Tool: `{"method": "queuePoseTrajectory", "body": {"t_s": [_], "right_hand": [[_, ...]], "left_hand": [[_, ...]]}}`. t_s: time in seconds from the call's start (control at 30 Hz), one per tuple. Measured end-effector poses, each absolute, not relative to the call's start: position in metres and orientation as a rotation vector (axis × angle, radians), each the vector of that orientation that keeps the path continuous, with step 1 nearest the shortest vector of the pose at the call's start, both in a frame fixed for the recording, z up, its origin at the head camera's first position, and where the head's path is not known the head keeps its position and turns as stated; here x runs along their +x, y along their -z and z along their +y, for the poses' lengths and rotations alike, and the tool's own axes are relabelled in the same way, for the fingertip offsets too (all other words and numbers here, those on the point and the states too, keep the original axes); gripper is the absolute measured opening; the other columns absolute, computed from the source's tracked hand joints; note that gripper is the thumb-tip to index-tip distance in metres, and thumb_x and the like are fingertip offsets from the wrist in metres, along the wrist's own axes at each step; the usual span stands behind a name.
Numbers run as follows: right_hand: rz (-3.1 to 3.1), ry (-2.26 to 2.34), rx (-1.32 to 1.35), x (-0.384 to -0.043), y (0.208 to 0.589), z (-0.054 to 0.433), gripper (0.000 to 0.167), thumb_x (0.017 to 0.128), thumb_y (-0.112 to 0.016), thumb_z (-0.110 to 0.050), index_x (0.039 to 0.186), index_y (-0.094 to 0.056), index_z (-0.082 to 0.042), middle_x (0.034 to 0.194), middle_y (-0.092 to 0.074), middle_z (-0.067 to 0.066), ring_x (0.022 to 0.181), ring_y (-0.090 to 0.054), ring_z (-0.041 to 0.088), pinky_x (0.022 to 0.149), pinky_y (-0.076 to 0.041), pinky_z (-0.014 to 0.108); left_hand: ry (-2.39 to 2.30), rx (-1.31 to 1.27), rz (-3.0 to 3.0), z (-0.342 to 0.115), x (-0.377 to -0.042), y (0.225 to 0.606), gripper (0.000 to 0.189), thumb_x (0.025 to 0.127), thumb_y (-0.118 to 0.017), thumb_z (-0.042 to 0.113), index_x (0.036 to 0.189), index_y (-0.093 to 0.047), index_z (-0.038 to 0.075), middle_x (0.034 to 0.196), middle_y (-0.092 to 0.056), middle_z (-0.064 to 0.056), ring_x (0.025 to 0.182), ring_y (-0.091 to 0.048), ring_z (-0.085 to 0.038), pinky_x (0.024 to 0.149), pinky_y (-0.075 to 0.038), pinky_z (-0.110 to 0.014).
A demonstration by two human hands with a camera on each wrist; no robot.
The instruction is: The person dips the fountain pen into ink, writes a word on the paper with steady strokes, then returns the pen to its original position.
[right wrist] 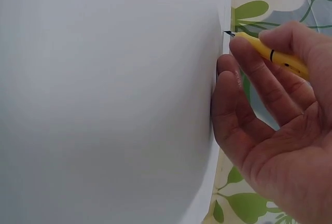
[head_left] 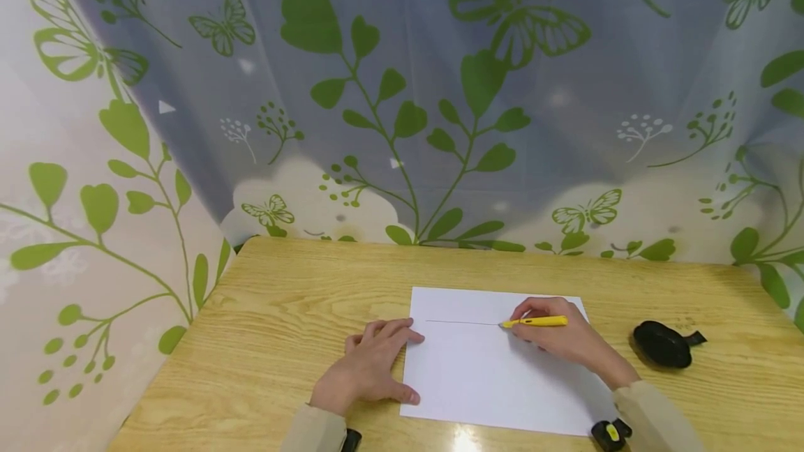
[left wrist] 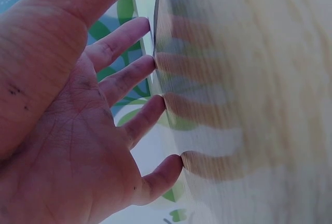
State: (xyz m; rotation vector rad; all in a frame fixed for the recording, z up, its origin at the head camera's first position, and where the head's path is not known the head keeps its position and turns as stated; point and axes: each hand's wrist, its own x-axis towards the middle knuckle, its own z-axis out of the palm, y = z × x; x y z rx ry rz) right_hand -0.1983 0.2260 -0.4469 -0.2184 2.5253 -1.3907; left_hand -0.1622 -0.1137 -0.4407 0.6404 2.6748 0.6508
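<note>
A sheet of white paper [head_left: 484, 382] lies on the wooden table, with one thin dark line [head_left: 461, 322] across its upper part. My right hand [head_left: 555, 333] pinches a yellow fountain pen [head_left: 545, 321] between thumb and fingers. The pen's nib [right wrist: 229, 33] touches the paper at the right end of the line. Against the sheet, the lower fingers of that hand rest curled. My left hand [head_left: 373, 365] lies spread at the paper's left edge, thumb and index fingertips on the sheet. In the left wrist view, the left fingertips [left wrist: 174, 164] press the table.
To the right of the paper sits a black oval object [head_left: 662, 344] with a short tab; its kind is unclear. Wood-grain tabletop [head_left: 283, 312] surrounds the sheet. Behind and to the left hangs a curtain [head_left: 377, 124] with green leaves and butterflies. Black devices [head_left: 609, 432] are strapped at the wrists.
</note>
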Motion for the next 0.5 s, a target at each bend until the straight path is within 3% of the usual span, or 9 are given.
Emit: {"method": "queuePoseTrajectory", "body": {"t_s": [0.5], "right_hand": [[2.544,1.375,-0.2,-0.196,0.45,0.238,0.024,0.092,-0.076,-0.024,0.107,-0.07,-0.006,0.088,-0.071,0.007,0.063,-0.056,0.013,0.055,-0.05,0.028]], "left_hand": [[-0.629,0.641,2.691,-0.113,-0.162,0.441,0.084,0.073,-0.09,0.046,0.144,-0.053,0.023,0.166,-0.034,-0.001,0.148,-0.03,-0.042,0.105,-0.03,-0.073]]}}
